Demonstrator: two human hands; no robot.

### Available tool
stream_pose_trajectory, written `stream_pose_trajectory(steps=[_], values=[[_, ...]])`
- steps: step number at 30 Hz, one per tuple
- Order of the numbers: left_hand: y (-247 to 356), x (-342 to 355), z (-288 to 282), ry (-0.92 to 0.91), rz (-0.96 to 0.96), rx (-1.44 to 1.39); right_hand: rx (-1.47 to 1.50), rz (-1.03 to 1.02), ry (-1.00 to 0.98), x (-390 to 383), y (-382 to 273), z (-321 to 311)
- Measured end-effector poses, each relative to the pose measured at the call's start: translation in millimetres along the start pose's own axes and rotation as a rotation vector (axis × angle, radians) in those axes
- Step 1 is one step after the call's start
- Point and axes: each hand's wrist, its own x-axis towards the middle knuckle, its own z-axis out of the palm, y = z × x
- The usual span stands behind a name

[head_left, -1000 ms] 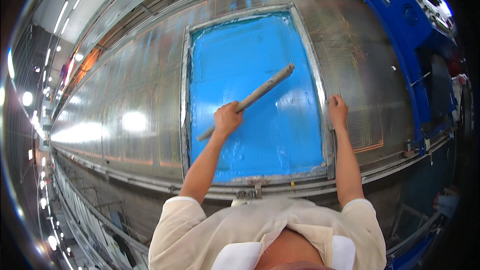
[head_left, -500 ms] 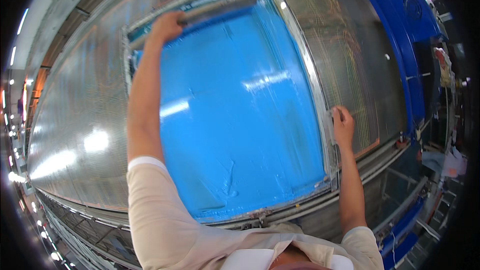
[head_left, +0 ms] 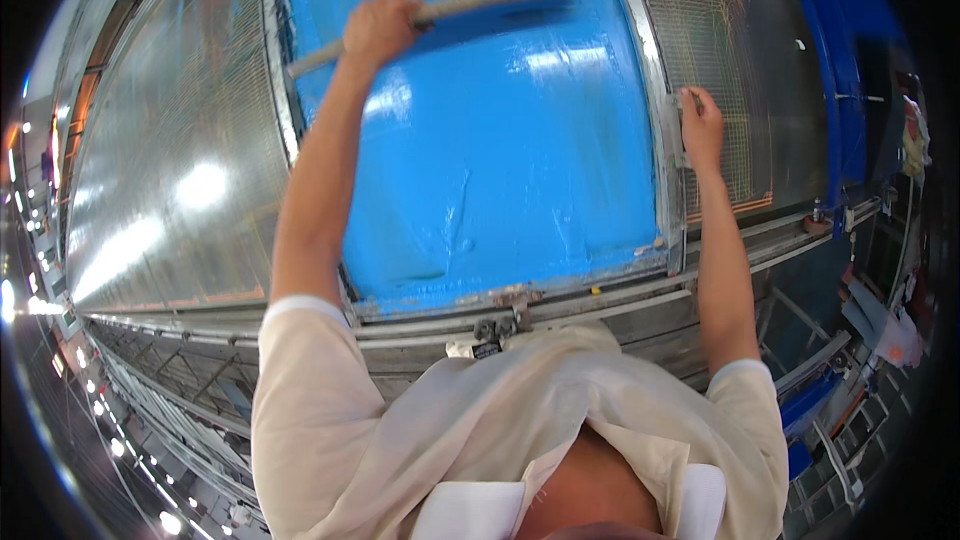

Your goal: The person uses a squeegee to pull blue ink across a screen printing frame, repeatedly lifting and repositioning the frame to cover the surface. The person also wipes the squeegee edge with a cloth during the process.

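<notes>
From my feed, the left hand (head_left: 380,30) sits at about eleven o'clock, fist wrapped tight around a long grey paint-crusted bar (head_left: 440,8) near its middle. The bar lies tilted across the far end of the wet bright-blue coated panel (head_left: 500,160), its right tip reaching toward twelve o'clock and its left tip touching or just over the metal frame (head_left: 278,90) that borders the panel.

The right hand (head_left: 700,125) is at two o'clock, fingers curled against the frame's right rail; I cannot tell whether they clamp it or merely rest there.

The blue coat is glossy, with ridges and small drips near its centre and ragged blue smears along the near edge. A small metal latch (head_left: 500,325) sits at the frame's near rail, just above my cream short-sleeved shirt (head_left: 480,420), which covers the lower view. Shiny mesh sheeting (head_left: 170,170) spreads out at nine o'clock; a blue machine frame (head_left: 835,90) stands at three o'clock, beyond the right arm.
</notes>
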Motion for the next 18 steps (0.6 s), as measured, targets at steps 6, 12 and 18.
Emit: stream_pose_trajectory(steps=[6,12,18], values=[[91,-227,50,0.059,0.156,-0.1,0.104,-0.048,-0.039,12,11,-1],[158,-369,65,0.152,0.107,-0.096,0.281,0.088,-0.22,15,9,-4],[161,-377,71,0.282,0.07,-0.07,0.099,-0.035,-0.064,50,49,17]])
